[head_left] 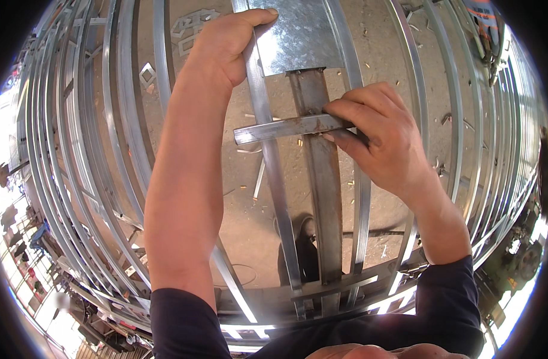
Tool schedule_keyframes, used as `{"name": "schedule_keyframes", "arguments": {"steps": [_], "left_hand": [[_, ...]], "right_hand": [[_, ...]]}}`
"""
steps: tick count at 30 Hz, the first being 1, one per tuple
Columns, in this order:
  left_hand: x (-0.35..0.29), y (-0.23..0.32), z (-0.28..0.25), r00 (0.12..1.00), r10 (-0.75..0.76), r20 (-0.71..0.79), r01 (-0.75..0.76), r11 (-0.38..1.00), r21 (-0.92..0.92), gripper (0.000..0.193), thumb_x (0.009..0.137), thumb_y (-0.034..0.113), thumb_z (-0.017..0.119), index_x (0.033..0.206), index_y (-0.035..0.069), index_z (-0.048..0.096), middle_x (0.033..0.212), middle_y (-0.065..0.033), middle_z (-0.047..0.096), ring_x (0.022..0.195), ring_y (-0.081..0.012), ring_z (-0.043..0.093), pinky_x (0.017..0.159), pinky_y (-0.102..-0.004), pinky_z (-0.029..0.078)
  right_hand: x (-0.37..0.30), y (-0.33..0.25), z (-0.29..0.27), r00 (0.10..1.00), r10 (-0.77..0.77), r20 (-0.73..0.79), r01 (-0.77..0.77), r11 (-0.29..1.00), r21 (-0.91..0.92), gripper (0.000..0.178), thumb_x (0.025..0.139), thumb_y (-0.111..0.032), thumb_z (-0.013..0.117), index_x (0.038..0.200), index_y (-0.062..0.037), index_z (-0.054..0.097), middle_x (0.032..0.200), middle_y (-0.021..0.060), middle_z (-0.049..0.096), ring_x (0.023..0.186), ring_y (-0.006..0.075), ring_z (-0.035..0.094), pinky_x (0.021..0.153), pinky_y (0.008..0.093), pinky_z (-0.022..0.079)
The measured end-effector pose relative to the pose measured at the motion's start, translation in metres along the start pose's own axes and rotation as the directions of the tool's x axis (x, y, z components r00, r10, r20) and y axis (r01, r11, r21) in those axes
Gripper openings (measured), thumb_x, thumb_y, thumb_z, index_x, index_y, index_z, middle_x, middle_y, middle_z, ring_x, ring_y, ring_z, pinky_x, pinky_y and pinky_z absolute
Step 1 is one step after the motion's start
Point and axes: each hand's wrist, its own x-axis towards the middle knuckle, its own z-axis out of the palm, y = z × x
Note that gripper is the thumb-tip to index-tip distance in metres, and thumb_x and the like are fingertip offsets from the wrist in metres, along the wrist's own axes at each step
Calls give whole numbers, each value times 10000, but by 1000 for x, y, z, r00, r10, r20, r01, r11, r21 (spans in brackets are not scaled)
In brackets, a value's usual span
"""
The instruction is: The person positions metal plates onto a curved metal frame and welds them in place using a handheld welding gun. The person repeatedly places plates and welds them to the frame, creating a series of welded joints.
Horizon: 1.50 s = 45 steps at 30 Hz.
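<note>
The brown floor (244, 209) extends beneath the work and shows through the gaps in a frame of long metal bars (109, 90). In the middle of the frame, a left rail (275, 179) and a right rail (362, 209) run between the far and near edges. A dark steel beam (325, 209) occupies the gap between these rails, reaching from the lower edge of a metal sheet (304, 36) toward the frame's near edge. The sheet is located between the rails at the far edge.

The left forearm (184, 161) extends across the left half of the frame and obstructs the view of several bars. The left hand (229, 45) is positioned at the left rail, thumb extended across it toward the sheet; the other fingers are hidden, so its grip cannot be determined. The right forearm (438, 215) enters from the near right, angled toward the middle. The right hand (384, 128) grasps the right end of a short square tube (274, 129), index finger on the far side, thumb on the near side. The tube is set crosswise above the beam and left rail, its free end projecting past the rail's left edge. A diamond-shaped offcut (141, 75) lies in the frame's far left part. A thin strip (259, 178) lies just left of the left rail
</note>
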Motion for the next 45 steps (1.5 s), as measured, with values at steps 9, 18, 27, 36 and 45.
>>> {"name": "schedule_keyframes", "arguments": {"steps": [9, 18, 27, 36, 45], "left_hand": [[-5, 0, 0, 1000, 24, 14, -23, 1000, -13, 263, 940, 90, 720, 1141, -76, 690, 1083, -127, 719, 1019, -201, 695, 899, -296, 596], [-6, 1, -2, 1000, -16, 15, 16, 1000, -4, 289, 933, 121, 731, 1160, -53, 693, 1094, -100, 722, 1052, -182, 684, 916, -268, 571], [-3, -3, -1, 996, 41, -77, -37, 998, 59, 266, 929, 154, 746, 1127, -20, 705, 1002, -72, 711, 921, -171, 689, 799, -289, 578], [-6, 0, 0, 995, 26, -91, -18, 996, 87, 252, 937, 176, 732, 1141, 31, 699, 1027, -73, 724, 907, -182, 705, 800, -329, 598], [54, -4, -71, 993, -23, -117, 44, 983, 178, 393, 913, 277, 760, 1200, 13, 715, 1139, -73, 717, 1045, -201, 666, 962, -342, 521]], "right_hand": [[62, 32, -1, 866, 490, -94, -432, 831, 350, 574, 912, -203, 774, 1402, -1, 554, 1240, 105, 671, 1110, 195, 640, 946, 338, 532], [82, 63, 27, 742, 582, 332, -556, 256, 791, 579, 896, -159, 767, 1374, 81, 546, 1212, 126, 664, 1069, 182, 618, 957, 293, 482], [81, 62, 23, 763, 544, 348, -538, 238, 809, 520, 927, -160, 737, 1363, 46, 542, 1163, 120, 680, 1030, 181, 660, 905, 297, 541], [87, 70, 23, 767, 505, 396, -543, 180, 820, 461, 897, -93, 744, 1297, 78, 591, 1114, 108, 689, 973, 190, 651, 872, 307, 535], [45, 35, -32, 796, 605, -9, -479, 639, 602, 595, 928, -267, 737, 1356, 99, 546, 1044, 140, 724, 974, 166, 661, 871, 289, 527]]}}
